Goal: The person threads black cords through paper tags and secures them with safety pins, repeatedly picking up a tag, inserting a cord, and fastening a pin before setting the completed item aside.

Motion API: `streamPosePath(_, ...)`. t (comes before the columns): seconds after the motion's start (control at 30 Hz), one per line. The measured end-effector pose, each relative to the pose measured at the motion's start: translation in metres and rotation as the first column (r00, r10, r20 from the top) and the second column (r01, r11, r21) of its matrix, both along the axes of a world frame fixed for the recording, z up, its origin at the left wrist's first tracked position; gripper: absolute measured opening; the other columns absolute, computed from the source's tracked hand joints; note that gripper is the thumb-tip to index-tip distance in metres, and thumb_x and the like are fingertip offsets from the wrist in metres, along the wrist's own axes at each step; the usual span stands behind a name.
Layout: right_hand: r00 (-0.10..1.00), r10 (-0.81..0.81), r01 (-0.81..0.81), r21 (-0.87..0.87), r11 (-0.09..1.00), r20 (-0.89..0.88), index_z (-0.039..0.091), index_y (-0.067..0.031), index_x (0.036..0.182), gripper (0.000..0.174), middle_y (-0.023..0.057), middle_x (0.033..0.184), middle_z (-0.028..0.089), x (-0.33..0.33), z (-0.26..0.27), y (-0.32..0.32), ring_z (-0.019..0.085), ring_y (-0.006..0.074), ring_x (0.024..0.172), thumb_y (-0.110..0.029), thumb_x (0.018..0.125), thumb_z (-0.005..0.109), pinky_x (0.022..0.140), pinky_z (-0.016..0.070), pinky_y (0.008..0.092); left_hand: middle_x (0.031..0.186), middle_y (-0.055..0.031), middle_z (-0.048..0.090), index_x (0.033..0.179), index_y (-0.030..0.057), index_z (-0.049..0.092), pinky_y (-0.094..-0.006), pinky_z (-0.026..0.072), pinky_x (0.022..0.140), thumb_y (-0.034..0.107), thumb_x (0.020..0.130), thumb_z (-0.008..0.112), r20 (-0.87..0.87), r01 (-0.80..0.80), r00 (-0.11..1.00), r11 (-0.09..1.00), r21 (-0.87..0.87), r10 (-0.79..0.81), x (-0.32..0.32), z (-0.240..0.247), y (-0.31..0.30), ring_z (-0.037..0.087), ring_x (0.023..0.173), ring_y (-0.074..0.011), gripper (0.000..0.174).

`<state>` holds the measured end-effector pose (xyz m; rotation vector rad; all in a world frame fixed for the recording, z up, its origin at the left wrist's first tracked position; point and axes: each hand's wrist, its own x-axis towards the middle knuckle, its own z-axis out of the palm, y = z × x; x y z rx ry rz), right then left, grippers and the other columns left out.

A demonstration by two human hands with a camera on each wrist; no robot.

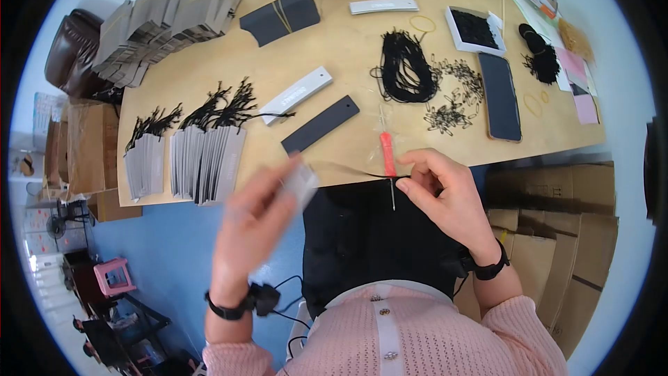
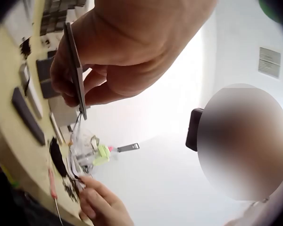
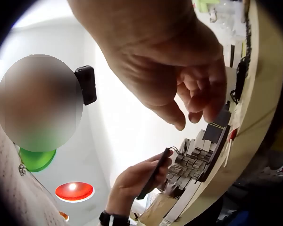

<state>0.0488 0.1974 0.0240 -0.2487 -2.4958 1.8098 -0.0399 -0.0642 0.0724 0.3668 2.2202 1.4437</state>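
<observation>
My left hand (image 1: 254, 219), blurred in the head view, grips a thin grey card (image 1: 301, 184); in the left wrist view the card (image 2: 75, 70) stands edge-on between thumb and fingers. A dark cord (image 1: 379, 175) stretches from the card side toward my right hand (image 1: 445, 198), whose thumb and forefinger pinch its end. Beside those fingertips lies a red-handled tool (image 1: 387, 153), its thin metal shaft reaching past the table edge. A dark card (image 1: 320, 125) and a pale card stack (image 1: 299, 94) lie beyond my left hand.
Corded grey cards (image 1: 209, 163) lie front left. Black cord loops (image 1: 407, 66), small metal clasps (image 1: 456, 97), a phone (image 1: 499, 97) and a white box (image 1: 476, 28) occupy the right side. Banded card bundles (image 1: 149, 24) stand back left; cartons (image 1: 557, 237) are right of the table.
</observation>
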Motion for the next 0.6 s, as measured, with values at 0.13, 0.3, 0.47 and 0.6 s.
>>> streamPosePath(0.13,0.995,0.081,-0.074,0.107,0.991,-0.056,0.064,-0.0038,0.112,0.028,0.0062,0.08,0.059,-0.001,0.01,-0.008,0.054,0.0178,0.059,-0.008,0.086,0.074,0.057,0.0454,0.0301,0.111,-0.0065,0.054,0.135,0.0008,0.058,-0.0236,0.0437,0.079,-0.004,0.092,0.054,-0.454,-0.198,0.871,0.98,0.021,0.186,-0.065,-0.006,-0.009,0.053,0.092,-0.0117,0.044)
streamPosePath(0.3,0.987,0.159,-0.155,0.192,0.969,-0.006,0.064,-0.0052,0.109,0.024,0.008,0.081,0.06,0.014,-0.002,-0.004,0.06,0.023,0.065,-0.009,0.087,0.072,0.06,0.0482,0.0337,0.117,-0.0146,0.053,0.133,-0.0029,0.058,-0.0312,0.0456,0.088,-0.007,0.09,0.054,-0.658,-0.345,0.75,0.887,-0.306,0.065,-0.076,-0.049,-0.031,0.055,0.1,-0.025,0.043)
streamPosePath(0.47,0.979,0.203,-0.205,0.235,0.95,0.032,0.064,-0.0055,0.107,0.023,0.0084,0.082,0.061,0.014,-0.006,-0.004,0.063,0.0253,0.07,-0.009,0.086,0.072,0.063,0.0502,0.0366,0.12,-0.0152,0.052,0.132,0.0022,0.061,-0.0396,0.0432,0.089,-0.009,0.084,0.06,-0.832,-0.502,0.543,0.75,-0.431,-0.114,-0.068,-0.093,-0.031,0.052,0.103,-0.031,0.049)
streamPosePath(0.6,0.982,0.19,-0.184,0.25,0.951,0.001,0.063,-0.0058,0.107,0.022,0.008,0.083,0.061,0.012,-0.004,-0.003,0.064,0.025,0.072,-0.009,0.087,0.071,0.064,0.0505,0.037,0.125,-0.0124,0.052,0.134,0.006,0.06,-0.0428,0.0377,0.092,-0.004,0.086,0.061,-0.842,-0.604,0.521,0.637,-0.479,-0.139,-0.075,-0.094,-0.033,0.049,0.107,-0.0312,0.049)
